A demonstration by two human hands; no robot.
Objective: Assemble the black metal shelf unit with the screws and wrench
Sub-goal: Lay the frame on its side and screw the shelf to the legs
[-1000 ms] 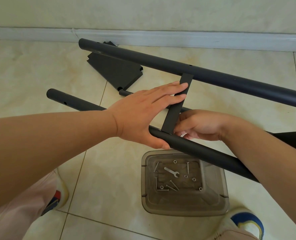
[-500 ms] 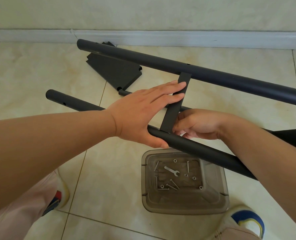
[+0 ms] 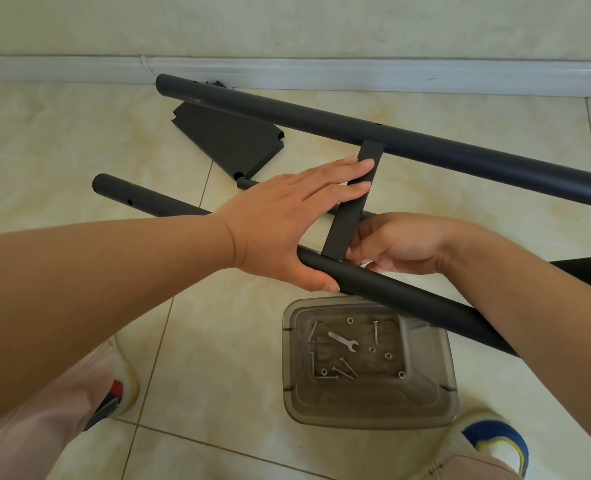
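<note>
Holding as before: left hand (image 3: 287, 223) flat on crossbar (image 3: 351, 206), right hand (image 3: 398, 244) beside.

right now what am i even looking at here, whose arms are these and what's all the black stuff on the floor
This is one picture from a camera worn on a person's head, looking down at their own arms. They are putting together a black metal shelf on a tiled floor. The left hand lies with straight fingers across a flat crossbar that spans two long tubes, the near tube and the far tube. The right hand grips at the crossbar's lower end. A flat shelf panel lies by the wall. The clear plastic tub holds screws, nuts and a small wrench.
</note>
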